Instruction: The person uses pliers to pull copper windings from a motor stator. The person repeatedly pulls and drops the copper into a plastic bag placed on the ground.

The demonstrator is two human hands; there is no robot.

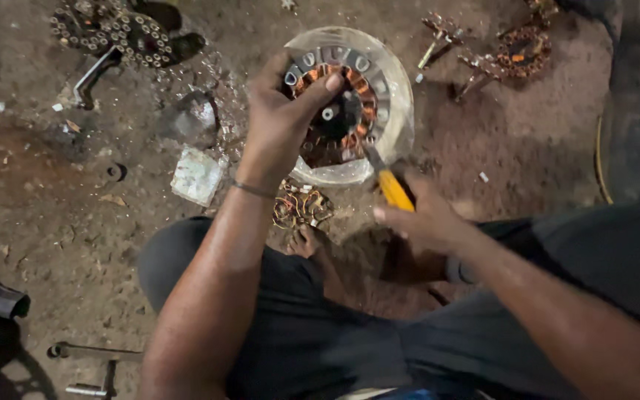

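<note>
— Between the knees, over the dirt floor, what is being held?

— A round motor stator with copper windings is gripped by the left hand; the grip is closed over its rim, thumb laid across the windings. It is kept tilted toward the head camera, probably so that the slots can be reached.

— And the other grip?

— A yellow-handled screwdriver is clenched in the right hand. Its blade is pressed in at the lower edge of the windings, seemingly to pry at the copper.

— What is found just below?

— A small tangle of loose copper wire is seen on the ground beside a bare foot, right under the stator.

— Farther out?

— A crumpled pale scrap lies to the left, and a dark perforated metal part is seen at the top left. More copper-wound pieces are scattered at the top right. No raised surface is used; everything rests on bare, reddish-brown earth. Metal rods lie at the lower left, and the light is dim.
</note>
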